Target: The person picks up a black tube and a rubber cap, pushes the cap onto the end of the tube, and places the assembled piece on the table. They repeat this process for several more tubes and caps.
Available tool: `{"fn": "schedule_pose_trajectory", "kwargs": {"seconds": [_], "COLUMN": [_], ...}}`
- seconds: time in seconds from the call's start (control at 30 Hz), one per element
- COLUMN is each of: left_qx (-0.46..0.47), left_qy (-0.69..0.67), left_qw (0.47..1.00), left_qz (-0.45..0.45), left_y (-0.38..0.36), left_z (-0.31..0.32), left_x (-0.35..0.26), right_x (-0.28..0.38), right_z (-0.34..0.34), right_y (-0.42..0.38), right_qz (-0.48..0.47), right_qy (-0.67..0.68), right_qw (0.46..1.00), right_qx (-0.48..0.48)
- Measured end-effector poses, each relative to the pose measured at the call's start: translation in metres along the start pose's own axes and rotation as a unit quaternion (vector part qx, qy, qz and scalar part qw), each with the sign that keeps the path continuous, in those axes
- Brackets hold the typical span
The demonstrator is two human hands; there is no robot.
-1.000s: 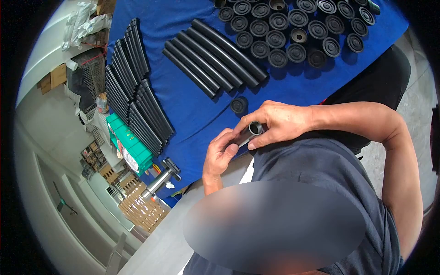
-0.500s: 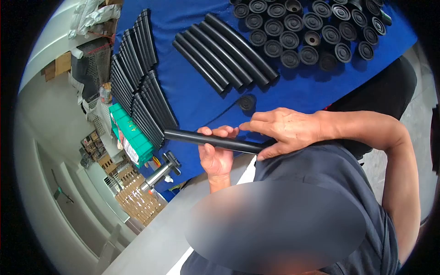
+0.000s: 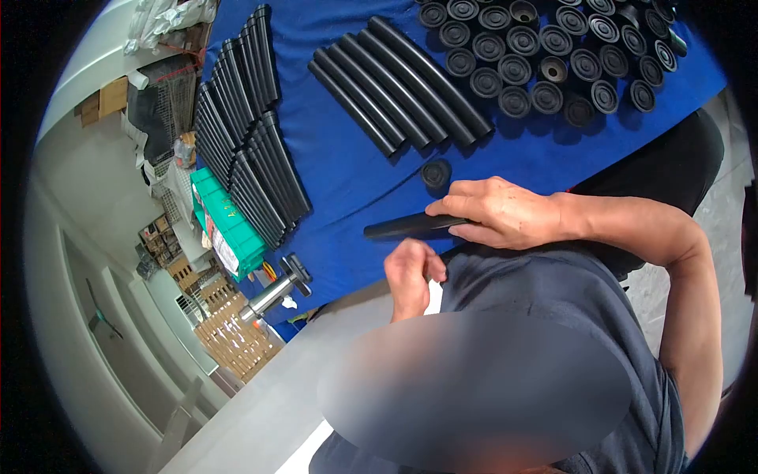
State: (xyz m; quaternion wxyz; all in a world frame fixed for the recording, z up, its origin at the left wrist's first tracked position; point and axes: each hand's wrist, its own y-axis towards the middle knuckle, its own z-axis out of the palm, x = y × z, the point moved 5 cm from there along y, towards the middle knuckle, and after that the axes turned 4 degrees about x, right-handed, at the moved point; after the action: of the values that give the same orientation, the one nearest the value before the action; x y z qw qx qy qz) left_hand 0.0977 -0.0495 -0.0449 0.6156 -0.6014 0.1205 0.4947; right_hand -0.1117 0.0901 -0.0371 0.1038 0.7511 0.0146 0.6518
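My right hand (image 3: 505,212) is closed around the near end of a black tube (image 3: 407,227), which points left just above the blue cloth at my lap. My left hand (image 3: 410,272) is off the tube, just below it, with loosely curled fingers, slightly blurred, and nothing visible in them. Beyond my right hand, a single round black ribbed cap (image 3: 436,174) stands on the cloth. Several thicker black tubes (image 3: 395,87) lie side by side farther away. My right fingers and palm hide the tube's near end.
Rows of thin black tubes (image 3: 253,174) lie at the left of the blue cloth (image 3: 339,186). Many black caps (image 3: 546,96) stand grouped at the upper right. A green bin (image 3: 229,225) and a metal cylinder with a black handle (image 3: 276,288) are at the left edge.
My left hand has let go of the tube and moved down and right of where it gripped. The tube has shifted right, and my right hand now grips it. The view has shifted slightly.
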Motion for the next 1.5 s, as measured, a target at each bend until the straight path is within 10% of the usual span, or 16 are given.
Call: {"fn": "schedule_pose_trajectory", "kwargs": {"seconds": [0.03, 0.17, 1.17, 1.5], "left_qx": [-0.145, -0.197, 0.029, -0.135], "left_qy": [0.14, 0.566, 0.44, 0.571], "left_qw": [0.98, 0.702, 0.872, 0.772], "left_qz": [-0.001, 0.384, 0.215, 0.243], "left_y": [-0.009, 0.01, 0.027, 0.031], "left_z": [0.007, 0.047, 0.034, 0.016], "left_x": [-0.008, -0.074, -0.084, -0.082], "right_x": [-0.002, -0.007, 0.007, 0.009], "right_z": [0.0, -0.001, -0.016, -0.007], "right_y": [0.0, 0.002, 0.007, 0.001], "right_qz": [-0.009, -0.005, 0.009, -0.183], "right_qy": [0.0, 0.017, 0.152, -0.323], "right_qw": [1.0, 1.0, 0.988, 0.927], "right_qx": [-0.016, -0.017, -0.015, -0.063]}}
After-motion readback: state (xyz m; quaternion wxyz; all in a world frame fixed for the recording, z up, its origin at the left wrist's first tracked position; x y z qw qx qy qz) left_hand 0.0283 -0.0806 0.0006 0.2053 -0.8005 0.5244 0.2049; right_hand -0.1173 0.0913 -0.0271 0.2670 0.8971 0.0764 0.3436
